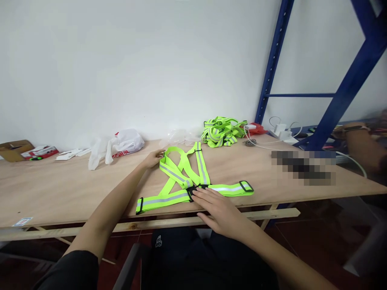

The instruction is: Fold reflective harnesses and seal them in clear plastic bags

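Note:
A neon-yellow reflective vest (173, 198) made of elastic straps with grey stripes lies spread out at the table's front edge. Black sliders sit at its strap ends, and a black buckle joins the straps at the waist. My left hand (153, 158) is at the upper left shoulder strap, with its fingers closed on the strap beside a black slider. Over the centre buckle rests my right hand (218, 209), fingers stretched out and thumb apart; it partly hides the buckle.
A heap of similar reflective straps (222, 131) lies against the wall, beside clear plastic (181, 137). White plastic bags (128, 141) and a cardboard box (15, 150) stand left. Cables, a power strip (281, 131) and a blue rack post (273, 60) are right. Another person's arm (361, 141) shows far right.

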The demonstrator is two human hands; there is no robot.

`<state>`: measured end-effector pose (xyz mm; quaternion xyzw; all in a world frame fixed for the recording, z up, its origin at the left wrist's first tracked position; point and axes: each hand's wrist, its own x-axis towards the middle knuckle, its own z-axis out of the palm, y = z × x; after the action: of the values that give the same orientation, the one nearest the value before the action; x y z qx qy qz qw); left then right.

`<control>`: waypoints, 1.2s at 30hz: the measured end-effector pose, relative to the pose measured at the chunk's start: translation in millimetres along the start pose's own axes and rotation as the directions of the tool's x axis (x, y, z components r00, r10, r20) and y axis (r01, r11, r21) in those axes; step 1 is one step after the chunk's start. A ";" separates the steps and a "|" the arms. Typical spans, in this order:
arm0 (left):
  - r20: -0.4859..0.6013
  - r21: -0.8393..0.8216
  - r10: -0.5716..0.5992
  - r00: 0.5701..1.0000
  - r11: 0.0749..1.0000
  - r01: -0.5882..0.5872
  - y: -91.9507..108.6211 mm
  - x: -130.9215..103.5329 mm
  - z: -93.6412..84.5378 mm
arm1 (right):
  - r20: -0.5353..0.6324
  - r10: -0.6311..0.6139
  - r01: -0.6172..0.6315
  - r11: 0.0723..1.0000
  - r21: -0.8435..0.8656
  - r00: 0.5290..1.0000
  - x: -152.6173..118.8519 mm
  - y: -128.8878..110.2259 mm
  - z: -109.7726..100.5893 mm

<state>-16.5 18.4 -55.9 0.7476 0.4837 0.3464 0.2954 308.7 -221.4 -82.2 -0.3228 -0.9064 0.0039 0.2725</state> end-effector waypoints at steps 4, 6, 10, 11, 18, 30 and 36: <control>-0.050 0.064 0.003 0.999 0.998 0.000 -2.3 -2.9 5.5 | -0.013 0.004 -0.004 1.000 0.012 1.000 0.0 0.0 1.3; -0.081 0.099 0.007 0.997 0.995 0.001 -1.5 -5.8 8.0 | -0.022 0.004 -0.003 1.000 0.029 1.000 0.0 -0.2 0.6; -0.149 0.154 0.031 0.988 0.988 -0.008 6.2 -9.6 8.6 | -0.026 0.006 -0.005 0.999 0.033 1.000 0.3 -0.8 -1.5; -0.166 0.161 0.044 0.985 0.987 -0.017 9.6 -10.0 7.6 | -0.029 0.006 -0.005 0.999 0.032 1.000 0.4 -0.8 -1.8; -0.267 0.187 0.188 0.945 0.972 -0.140 47.3 -4.1 -5.1 | -0.043 0.005 -0.003 0.999 0.037 0.999 0.5 -0.4 -1.3; -0.096 0.555 0.475 0.875 0.755 -0.348 108.5 53.2 -20.4 | -0.052 -0.004 0.005 1.000 0.029 0.999 2.9 -1.5 -2.8; -0.062 0.687 0.474 0.878 0.658 -0.308 115.4 71.8 -22.5 | -0.044 -0.003 0.004 1.000 0.021 0.999 1.7 -1.6 -3.5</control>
<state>46.3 46.1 63.7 0.8426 0.4317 0.2951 -0.1288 308.4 -222.3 -78.1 -0.3180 -0.9008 0.0060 0.2957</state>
